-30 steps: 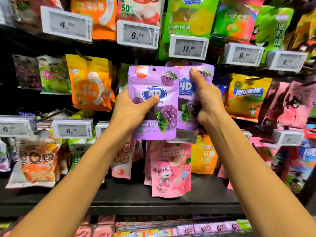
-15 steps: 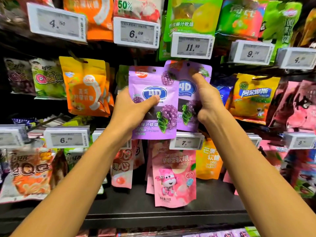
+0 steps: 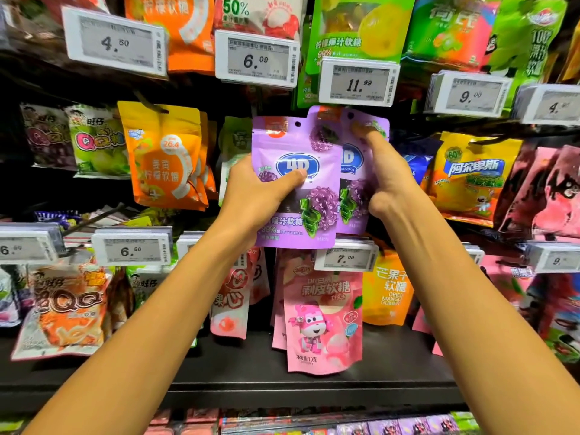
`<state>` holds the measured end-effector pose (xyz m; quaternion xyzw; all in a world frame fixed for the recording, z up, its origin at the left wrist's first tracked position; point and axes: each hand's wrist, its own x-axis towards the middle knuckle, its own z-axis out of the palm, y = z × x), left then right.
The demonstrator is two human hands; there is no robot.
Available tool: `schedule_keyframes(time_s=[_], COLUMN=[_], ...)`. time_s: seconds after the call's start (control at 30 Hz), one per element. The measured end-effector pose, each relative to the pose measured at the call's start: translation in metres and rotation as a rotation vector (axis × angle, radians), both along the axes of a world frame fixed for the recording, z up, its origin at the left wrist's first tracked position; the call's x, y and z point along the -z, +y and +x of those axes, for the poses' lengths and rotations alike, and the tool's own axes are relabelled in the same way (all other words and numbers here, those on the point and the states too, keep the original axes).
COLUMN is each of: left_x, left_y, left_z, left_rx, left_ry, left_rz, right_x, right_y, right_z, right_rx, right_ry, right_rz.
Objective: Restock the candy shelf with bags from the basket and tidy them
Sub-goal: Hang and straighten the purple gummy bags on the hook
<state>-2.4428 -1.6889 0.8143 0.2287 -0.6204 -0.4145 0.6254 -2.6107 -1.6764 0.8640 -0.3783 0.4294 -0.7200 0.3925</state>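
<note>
While in left hand (image 3: 252, 197), purple bag (image 3: 282, 146)

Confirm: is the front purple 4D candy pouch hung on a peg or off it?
Off. The front purple 4D candy pouch has no peg visible through its hang hole; the left hand grips it.

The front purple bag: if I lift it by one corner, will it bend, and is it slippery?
Probably only slightly floppy: the front purple bag looks flat though the left hand grips just its lower left part. Likely light, since one hand holds it up. The glossy film shows glare, so it may be slippery.
</note>
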Motion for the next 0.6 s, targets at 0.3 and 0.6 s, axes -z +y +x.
schedule_keyframes(time_s=[0.3, 0.6], left_x=[-0.007, -0.015], left_y=[0.000, 0.005], left_z=[-0.006, -0.013], left_rx=[-0.011, -0.011], left_ry=[-0.017, -0.028], left_rz=[0.034, 0.065], right_x=[0.005, 0.017], right_y=[-0.025, -0.028], right_z=[-0.006, -0.020], right_rx=[0.054, 0.193], right_ry=[0.018, 0.214], right_rz=[0.039, -0.084])
